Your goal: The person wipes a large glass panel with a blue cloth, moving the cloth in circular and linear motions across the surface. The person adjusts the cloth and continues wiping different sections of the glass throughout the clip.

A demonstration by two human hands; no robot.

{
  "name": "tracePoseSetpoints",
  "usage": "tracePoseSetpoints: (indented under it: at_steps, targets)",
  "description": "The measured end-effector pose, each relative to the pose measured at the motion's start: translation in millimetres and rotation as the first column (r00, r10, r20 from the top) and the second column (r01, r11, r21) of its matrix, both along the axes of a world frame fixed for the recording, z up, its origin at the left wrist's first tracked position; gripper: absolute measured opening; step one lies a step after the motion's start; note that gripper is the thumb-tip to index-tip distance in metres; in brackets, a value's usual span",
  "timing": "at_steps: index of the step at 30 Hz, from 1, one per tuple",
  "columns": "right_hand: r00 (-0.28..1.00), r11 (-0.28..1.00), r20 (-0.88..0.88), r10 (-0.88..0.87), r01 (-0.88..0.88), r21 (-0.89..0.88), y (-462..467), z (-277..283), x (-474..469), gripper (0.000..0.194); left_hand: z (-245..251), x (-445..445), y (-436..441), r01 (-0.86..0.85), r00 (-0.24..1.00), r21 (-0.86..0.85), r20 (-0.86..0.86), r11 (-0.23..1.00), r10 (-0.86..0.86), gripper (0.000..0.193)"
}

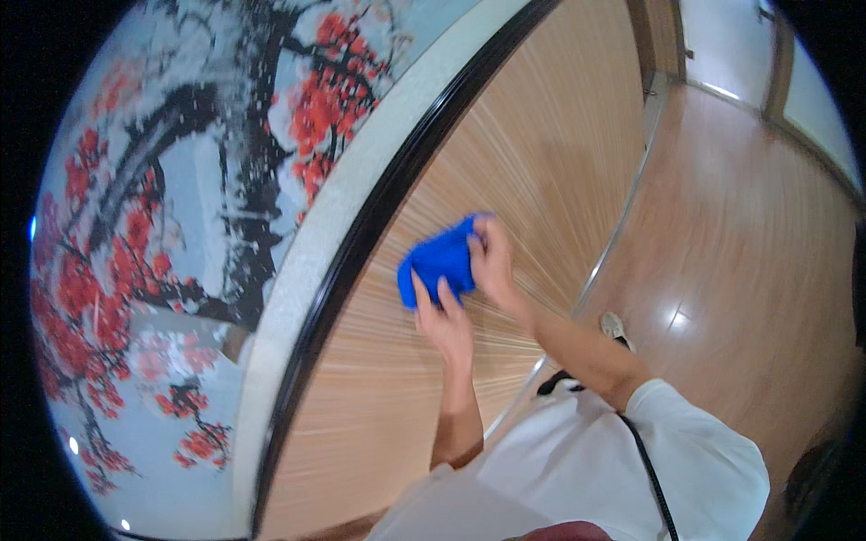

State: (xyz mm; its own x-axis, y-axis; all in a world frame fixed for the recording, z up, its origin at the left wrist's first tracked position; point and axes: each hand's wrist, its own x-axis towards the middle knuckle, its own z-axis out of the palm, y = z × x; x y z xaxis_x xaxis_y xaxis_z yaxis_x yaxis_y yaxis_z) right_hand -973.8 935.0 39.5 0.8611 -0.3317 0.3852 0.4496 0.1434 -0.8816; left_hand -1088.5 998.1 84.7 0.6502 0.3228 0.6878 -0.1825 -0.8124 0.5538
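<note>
A blue cloth (pixel 443 260), folded or bunched, is in front of the wood-grain wall panel (pixel 379 385). My left hand (pixel 444 324) has its fingers spread over the cloth's lower edge, and its thumb side lies towards the middle. At the cloth's upper right end, my right hand (pixel 492 260) grips it with bent fingers. The fingers of the right hand are slightly blurred. Whether the cloth presses flat on the panel or stands a little off it, I cannot tell.
A black moulding (pixel 338 284) and a pale border strip (pixel 365 182) edge the panel. Beyond them is a glossy mural (pixel 196 182) of red blossoms. A metal skirting strip (pixel 612 237) meets the wood-look floor (pixel 731 257). A white door (pixel 727 51) stands at the far end.
</note>
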Motion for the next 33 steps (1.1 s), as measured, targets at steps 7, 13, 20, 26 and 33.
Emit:
tracePoseSetpoints:
  at_steps: [7,13,20,26,33]
  targets:
    - [0.886,0.868,0.340,0.315,-0.123,-0.481,-53.8,23.0,41.6,0.019,6.4,70.5,-41.9,-0.116,0.963,-0.114,0.231,0.987,0.140,0.048]
    - [0.994,0.995,0.030,0.103,-0.103,-0.019,-108.0,16.8,111.7,0.020,-2.9,124.7,-95.5,-0.034,0.999,-0.165,-0.030,0.986,0.029,0.041]
    - [0.913,0.843,0.317,0.256,-0.051,-0.536,-127.1,29.2,125.9,0.023,-0.6,138.9,-101.9,-0.217,0.966,-0.168,0.106,0.962,0.236,0.039]
    - [0.992,0.990,0.056,0.113,-0.108,-0.094,-144.7,16.9,160.8,0.024,-3.1,181.9,-137.0,-0.060,0.988,-0.204,0.125,0.977,0.087,0.035]
    - [0.849,0.875,0.453,0.273,-0.023,-0.484,-161.4,39.1,179.1,0.026,3.5,195.4,-138.4,-0.126,0.970,-0.177,0.182,0.976,0.158,0.030]
